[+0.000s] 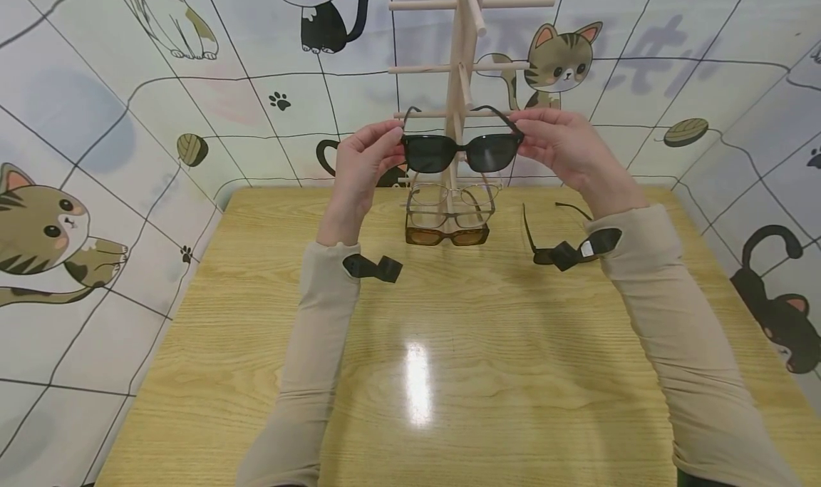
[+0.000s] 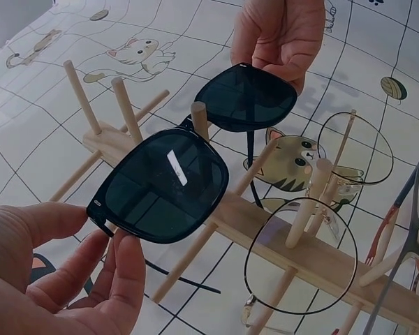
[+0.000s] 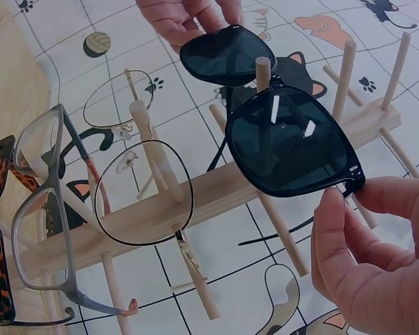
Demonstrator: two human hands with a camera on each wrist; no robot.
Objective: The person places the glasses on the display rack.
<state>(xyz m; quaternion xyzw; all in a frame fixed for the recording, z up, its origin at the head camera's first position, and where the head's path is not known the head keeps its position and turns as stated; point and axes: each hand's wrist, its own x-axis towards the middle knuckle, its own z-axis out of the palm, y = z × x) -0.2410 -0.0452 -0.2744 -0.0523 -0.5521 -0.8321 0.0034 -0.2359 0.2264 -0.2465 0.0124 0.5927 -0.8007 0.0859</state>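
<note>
Black sunglasses point(image 1: 490, 153) with dark lenses are held between both hands at a wooden peg rack point(image 1: 463, 52). My left hand point(image 1: 365, 155) pinches their left hinge corner between thumb and fingers. On the opposite hinge corner, my right hand point(image 1: 567, 141) has the same kind of pinch. The temples point away toward the rack. In the left wrist view, the bridge lies right at a front peg point(image 2: 200, 120). Just below hang round thin-rimmed glasses point(image 3: 145, 243), then grey-framed glasses point(image 3: 68, 255) and tortoiseshell glasses point(image 3: 1, 279) with brown lenses.
On the wooden table point(image 1: 398, 316), a second pair of black sunglasses point(image 1: 544, 257) lies right of the rack, partly behind the right wrist's strap. Bare pegs point(image 1: 423, 6) stick out sideways higher up the rack. A cat-patterned sheet point(image 1: 256, 137) stands behind and at both sides.
</note>
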